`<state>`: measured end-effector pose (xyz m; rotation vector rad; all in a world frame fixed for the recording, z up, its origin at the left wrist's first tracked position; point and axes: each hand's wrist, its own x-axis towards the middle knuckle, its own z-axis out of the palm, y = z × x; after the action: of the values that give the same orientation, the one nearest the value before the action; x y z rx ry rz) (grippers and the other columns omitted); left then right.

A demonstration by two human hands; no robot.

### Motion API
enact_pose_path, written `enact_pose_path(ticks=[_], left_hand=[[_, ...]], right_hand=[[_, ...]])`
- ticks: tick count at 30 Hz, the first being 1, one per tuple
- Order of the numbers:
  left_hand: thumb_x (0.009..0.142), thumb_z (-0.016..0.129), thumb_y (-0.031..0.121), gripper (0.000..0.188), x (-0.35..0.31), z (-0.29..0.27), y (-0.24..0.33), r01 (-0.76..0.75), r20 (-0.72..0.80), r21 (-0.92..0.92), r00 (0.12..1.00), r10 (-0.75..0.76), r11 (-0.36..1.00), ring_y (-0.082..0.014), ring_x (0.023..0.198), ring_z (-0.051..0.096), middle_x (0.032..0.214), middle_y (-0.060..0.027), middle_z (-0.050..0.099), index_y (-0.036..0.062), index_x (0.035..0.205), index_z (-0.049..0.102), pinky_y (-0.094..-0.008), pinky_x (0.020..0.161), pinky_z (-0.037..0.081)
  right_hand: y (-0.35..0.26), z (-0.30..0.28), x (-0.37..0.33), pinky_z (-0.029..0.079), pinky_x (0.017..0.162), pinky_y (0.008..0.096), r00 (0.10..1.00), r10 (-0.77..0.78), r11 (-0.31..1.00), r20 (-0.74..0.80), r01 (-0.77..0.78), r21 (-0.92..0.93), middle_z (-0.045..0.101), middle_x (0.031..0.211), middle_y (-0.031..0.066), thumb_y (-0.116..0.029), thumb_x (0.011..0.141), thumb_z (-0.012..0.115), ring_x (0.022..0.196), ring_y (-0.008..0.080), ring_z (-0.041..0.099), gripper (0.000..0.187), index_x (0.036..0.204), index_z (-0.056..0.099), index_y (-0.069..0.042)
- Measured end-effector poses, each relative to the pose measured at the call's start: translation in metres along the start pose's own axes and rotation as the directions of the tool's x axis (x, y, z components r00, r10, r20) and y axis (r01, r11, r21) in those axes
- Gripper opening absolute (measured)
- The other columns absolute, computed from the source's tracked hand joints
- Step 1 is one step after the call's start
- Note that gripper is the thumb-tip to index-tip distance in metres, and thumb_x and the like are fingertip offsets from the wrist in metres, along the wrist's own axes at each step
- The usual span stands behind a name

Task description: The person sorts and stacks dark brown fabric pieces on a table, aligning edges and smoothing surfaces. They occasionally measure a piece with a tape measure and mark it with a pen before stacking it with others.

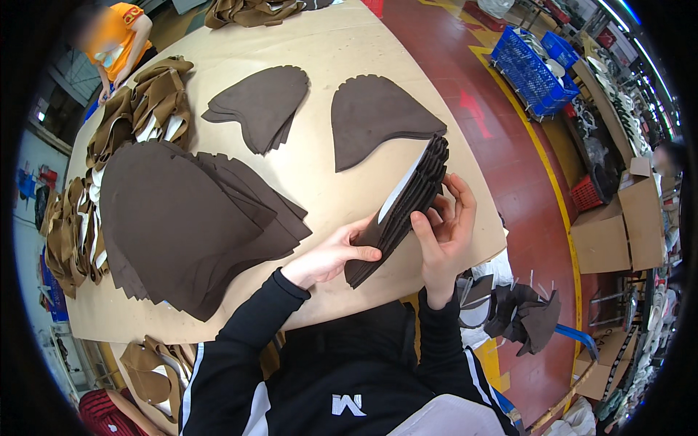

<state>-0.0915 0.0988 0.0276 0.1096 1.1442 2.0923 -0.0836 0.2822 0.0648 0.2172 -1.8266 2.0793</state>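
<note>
Upright on its edge over the table's near right part is a stack of dark brown cut leather-like pieces (403, 214), with a pale strip along one side. My left hand (336, 256) grips its lower end, thumb on the near face. At the stack's right edge, my right hand (445, 225) has its fingers curled and its thumb against the layered edges. A large fanned pile of the same dark pieces (189, 225) lies left of my hands. Two smaller piles lie beyond, one in the middle (262, 105) and one to the right (382, 116), both with notched top edges.
The pale table (342, 189) curves around the work. Lighter brown folded pieces (156, 102) crowd its left side. A person in orange (120, 43) stands at far left. Dark pieces (527, 312) hang below the right edge. Blue crates (534, 73) and cardboard boxes (622, 225) stand across the red floor.
</note>
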Motion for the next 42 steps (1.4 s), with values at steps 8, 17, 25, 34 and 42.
enact_pose_path(ticks=[8,17,25,34,42], left_hand=[[0.086,0.075,0.007,0.064,0.004,-0.015,-0.009,0.027,0.0,-0.047,1.0,-0.027,0.999,-0.0104,0.115,0.057,0.129,-0.0037,0.06,-0.0012,0.143,0.046,-0.0248,0.101,0.045],[0.086,0.076,0.01,0.063,0.01,-0.014,-0.009,0.048,-0.015,-0.072,0.999,-0.05,0.996,-0.0097,0.113,0.059,0.127,-0.0038,0.062,-0.0003,0.142,0.047,-0.0251,0.099,0.047],[0.09,0.072,0.009,0.065,0.007,-0.016,-0.014,-0.071,0.075,-0.001,0.995,0.071,0.997,-0.0137,0.126,0.051,0.14,-0.0071,0.056,0.0002,0.148,0.044,-0.0298,0.108,0.041],[0.092,0.072,0.037,0.079,0.008,-0.014,-0.018,-0.066,0.086,-0.072,0.994,0.072,0.995,-0.021,0.129,0.051,0.142,-0.0105,0.051,0.0078,0.153,0.032,-0.0395,0.099,0.047],[0.099,0.059,0.045,0.052,0.012,-0.036,-0.013,0.128,0.137,-0.542,0.989,-0.062,0.831,-0.0227,0.103,0.068,0.11,-0.0152,0.069,0.0054,0.132,0.051,-0.0372,0.082,0.056]], right_hand=[[0.006,0.003,0.001,0.047,0.099,0.037,0.998,-0.045,0.999,-0.04,0.046,0.012,0.042,0.147,0.0168,0.003,0.088,0.067,0.123,0.0257,0.053,0.058,0.14,0.042,-0.003],[0.001,-0.005,0.012,0.04,0.106,0.0463,0.917,-0.376,0.594,0.135,0.351,-0.724,0.047,0.144,0.0229,0.002,0.078,0.06,0.13,0.0402,0.047,0.031,0.104,0.074,-0.01],[0.003,0.013,0.015,0.037,0.107,0.0484,0.926,-0.362,0.6,0.105,0.318,-0.734,0.045,0.145,0.025,-0.021,0.08,0.081,0.13,0.0424,0.046,0.035,0.099,0.057,-0.004],[-0.011,0.061,0.039,0.033,0.112,0.0445,0.901,-0.421,0.478,0.108,0.321,-0.818,0.047,0.141,0.0198,-0.009,0.09,0.07,0.133,0.0322,0.044,0.035,0.121,0.055,-0.002],[0.017,0.186,-0.001,0.041,0.107,0.0461,0.796,-0.054,0.803,0.602,0.394,-0.448,0.052,0.136,0.0253,-0.03,0.093,0.069,0.128,0.0393,0.049,0.053,0.132,0.057,0.005]])
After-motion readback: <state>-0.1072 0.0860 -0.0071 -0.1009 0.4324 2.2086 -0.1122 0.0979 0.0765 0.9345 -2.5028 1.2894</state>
